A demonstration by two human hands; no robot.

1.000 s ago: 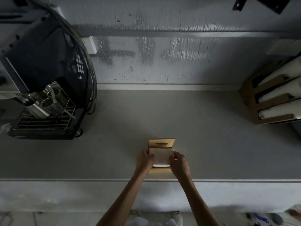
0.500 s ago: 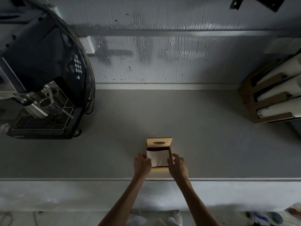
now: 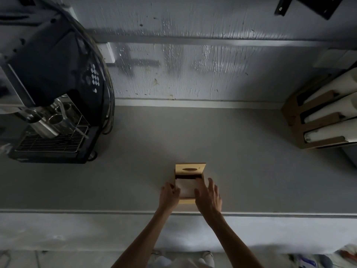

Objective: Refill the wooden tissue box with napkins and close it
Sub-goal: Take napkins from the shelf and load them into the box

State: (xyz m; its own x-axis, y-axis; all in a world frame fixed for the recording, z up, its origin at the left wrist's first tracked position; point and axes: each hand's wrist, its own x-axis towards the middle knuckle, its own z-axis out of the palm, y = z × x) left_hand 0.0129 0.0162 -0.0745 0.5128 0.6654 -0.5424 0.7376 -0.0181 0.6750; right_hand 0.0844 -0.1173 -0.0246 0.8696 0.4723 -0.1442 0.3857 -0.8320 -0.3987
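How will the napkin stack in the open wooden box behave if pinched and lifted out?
The napkin stack looks like thin white paper, so likely light and floppy, sagging if pinched at one edge. It nearly fills the wooden box, so it may drag on the walls. Loose sheets could fan apart.

A grey countertop (image 3: 193, 136) runs the full width of the view, backed by a pale, rough-textured wall (image 3: 193, 60). At the far left stands a black espresso machine (image 3: 52, 89), with metal cups (image 3: 56, 118) above a wire drip grate (image 3: 52, 141). At the right edge, a brown cardboard holder (image 3: 295, 120) contains three white rolls (image 3: 332, 113). A dark bracket (image 3: 313, 4) hangs at the upper right.
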